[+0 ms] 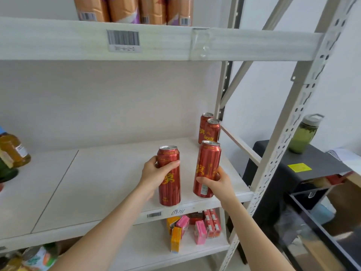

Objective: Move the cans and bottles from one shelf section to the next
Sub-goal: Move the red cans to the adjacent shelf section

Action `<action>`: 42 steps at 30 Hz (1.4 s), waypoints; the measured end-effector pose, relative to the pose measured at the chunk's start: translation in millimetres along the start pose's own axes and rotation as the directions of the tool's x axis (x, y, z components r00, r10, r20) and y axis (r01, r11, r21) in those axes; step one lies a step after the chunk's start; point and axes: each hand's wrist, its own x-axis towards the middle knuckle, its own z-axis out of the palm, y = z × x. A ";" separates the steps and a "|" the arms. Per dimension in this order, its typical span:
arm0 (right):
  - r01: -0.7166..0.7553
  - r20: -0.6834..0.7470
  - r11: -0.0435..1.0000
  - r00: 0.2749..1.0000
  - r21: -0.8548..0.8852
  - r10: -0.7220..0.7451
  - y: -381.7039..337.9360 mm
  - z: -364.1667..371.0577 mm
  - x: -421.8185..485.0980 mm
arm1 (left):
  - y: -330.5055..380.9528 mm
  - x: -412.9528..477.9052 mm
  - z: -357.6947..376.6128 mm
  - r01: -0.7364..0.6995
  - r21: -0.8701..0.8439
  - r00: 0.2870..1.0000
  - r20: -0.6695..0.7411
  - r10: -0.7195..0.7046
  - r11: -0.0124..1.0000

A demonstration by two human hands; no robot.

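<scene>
Two tall red cans with gold lettering are at the front right of the middle shelf (pixel 109 178). My left hand (pixel 156 173) grips the left can (pixel 169 184), which stands upright near the shelf's front edge. My right hand (pixel 216 181) holds the right can (pixel 207 165), tilted slightly with its base at the shelf surface. Two more red cans (pixel 210 132) stand close together at the back right corner of the same shelf. Amber bottles (pixel 12 151) sit at the far left edge of this shelf.
The upper shelf (pixel 58 38) carries several orange-and-purple cans (pixel 134 10). Small pink and orange cartons (pixel 195 225) lie on the lower shelf. A perforated metal upright (pixel 289 137) frames the right side. Beyond it a green-filled bottle (pixel 301 133) stands on a dark cabinet (pixel 283 169).
</scene>
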 end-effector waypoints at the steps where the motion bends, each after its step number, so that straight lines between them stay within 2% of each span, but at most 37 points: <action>1: -0.009 0.000 1.000 1.000 -0.002 0.009 1.7 -5.6 7.3 | -0.4 6.2 8.0 -0.003 0.005 1.000 0.004 0.003 1.000; 18: 0.036 0.039 0.999 0.999 -0.031 -0.035 33.8 -77.6 149.4 | -22.9 99.8 132.0 -0.069 0.021 0.995 -0.074 0.070 0.997; 28: 0.083 0.027 0.996 0.996 -0.039 -0.082 51.8 -74.4 191.0 | -31.2 123.9 143.9 -0.163 -0.016 0.985 -0.065 0.161 0.987; 42: 0.096 0.031 0.994 0.995 -0.058 -0.095 59.2 -66.0 208.6 | -40.7 132.7 138.7 -0.183 -0.031 0.983 -0.013 0.183 0.983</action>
